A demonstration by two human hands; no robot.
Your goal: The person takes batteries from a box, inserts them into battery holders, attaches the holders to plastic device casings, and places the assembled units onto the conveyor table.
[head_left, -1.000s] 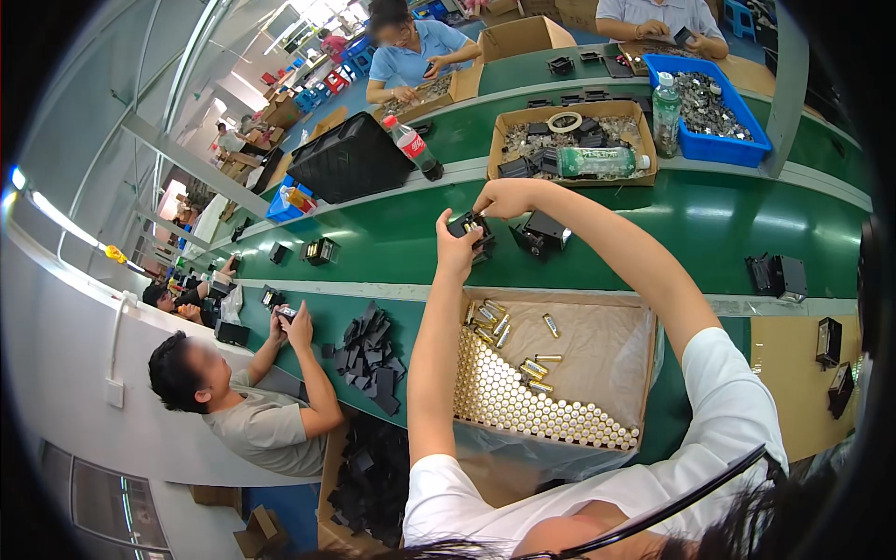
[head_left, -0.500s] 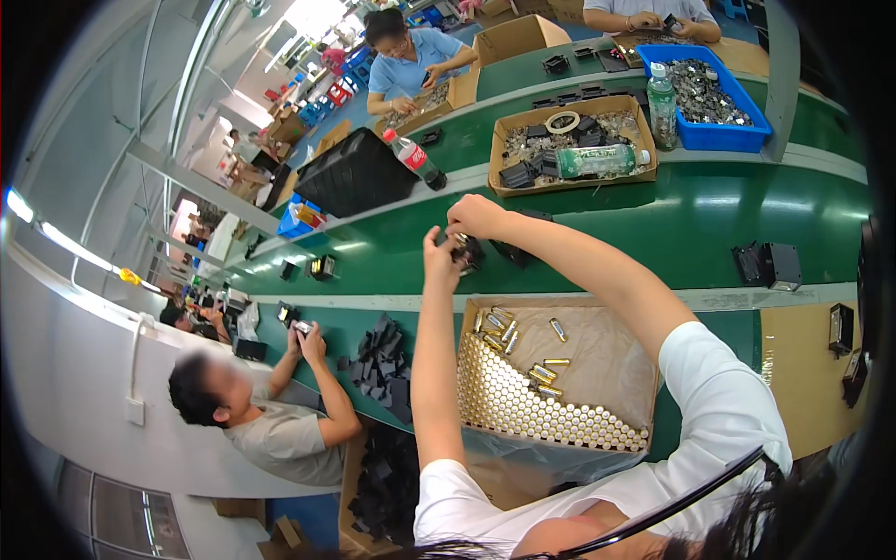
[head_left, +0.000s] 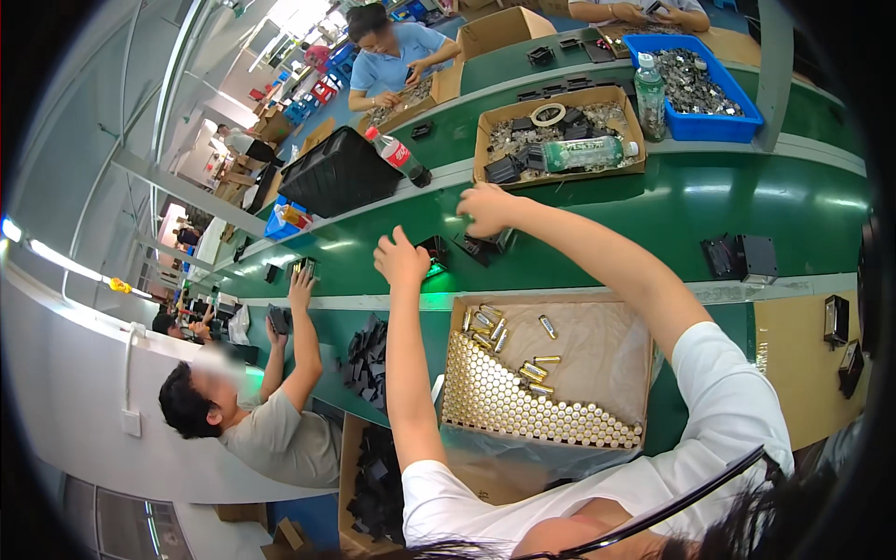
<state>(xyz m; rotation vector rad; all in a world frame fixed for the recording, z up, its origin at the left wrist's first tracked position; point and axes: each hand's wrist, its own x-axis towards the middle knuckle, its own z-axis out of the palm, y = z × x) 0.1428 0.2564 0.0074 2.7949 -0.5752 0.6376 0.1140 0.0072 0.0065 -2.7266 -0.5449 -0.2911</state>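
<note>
Two bare hands beside black cases on a green table

The green table [head_left: 672, 215] was the largest thing, and it ran across the whole view. Taking the middle of the battery carton [head_left: 607, 359] as the clock's centre, a co-worker [head_left: 271, 443] in a pale shirt was at nine o'clock. The blue tray [head_left: 719, 128], full of small metal parts, stood at one o'clock. A heap of black pieces [head_left: 367, 366] lay at nine o'clock, nearer than the co-worker. The left hand [head_left: 401, 261], at ten o'clock, had its fingers spread wide, just beside a lit black case [head_left: 435, 252] which threw green light on the table. The right hand [head_left: 483, 210], at eleven o'clock, was over another black case [head_left: 487, 245]; its fingers were bent, but I cannot tell whether they gripped it. Smallest were the batteries [head_left: 504, 397], mostly standing in tight rows, some lying loose.
</note>
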